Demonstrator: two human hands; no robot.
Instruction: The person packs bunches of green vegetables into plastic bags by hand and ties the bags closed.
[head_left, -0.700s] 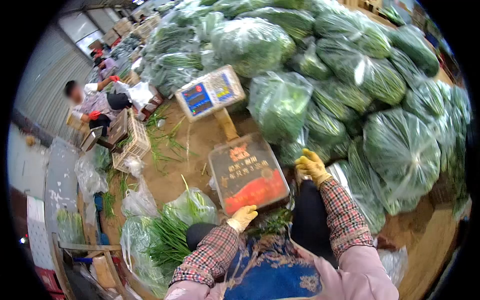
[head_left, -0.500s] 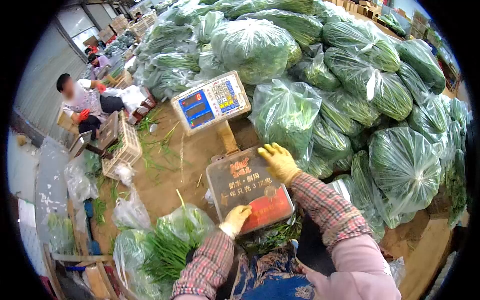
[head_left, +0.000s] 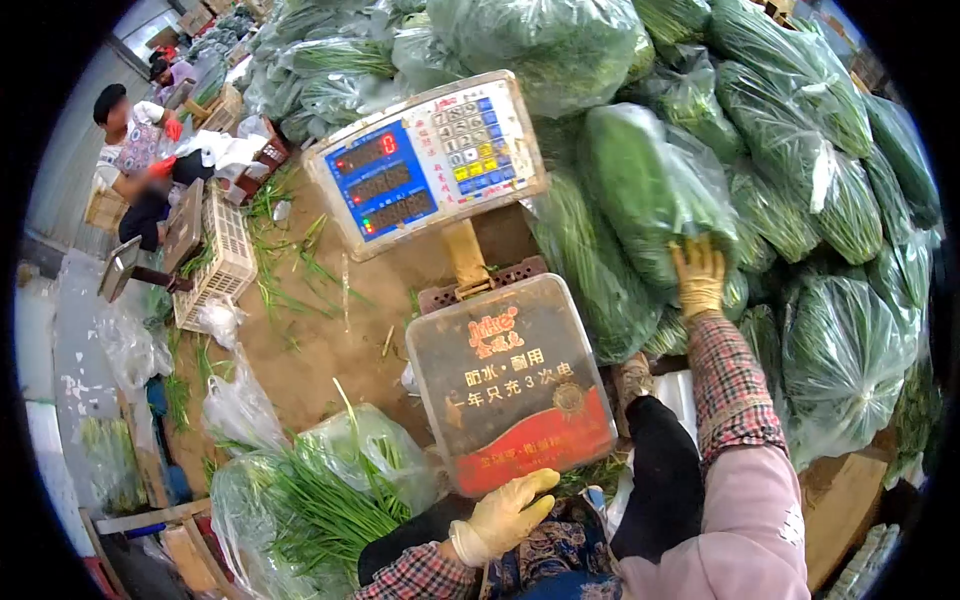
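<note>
My right hand [head_left: 700, 275], in a yellow glove, lies with spread fingers on the near end of a clear plastic bag of leafy greens [head_left: 640, 170]. My left hand [head_left: 505, 515], gloved the same way, hovers at the front edge of the scale platform [head_left: 500, 385], its fingers extended and nothing in them. Nothing lies on the platform. Behind it, the scale's display panel [head_left: 430, 160] is lit with red digits. An open plastic bag of long thin green leaves [head_left: 340, 500] sits to the left of my left hand.
Many bagged greens [head_left: 840, 340] are piled behind and right of the scale. At left, a person [head_left: 140, 150] with red gloves sits near a cream plastic crate [head_left: 215, 260]. Loose leaves litter the brown floor [head_left: 320, 300]. A cardboard piece [head_left: 845, 510] lies at lower right.
My right hand has left the platform's upper right corner and reached right onto a bag. My left hand has slid off the platform toward me. The view has shifted closer to the scale.
</note>
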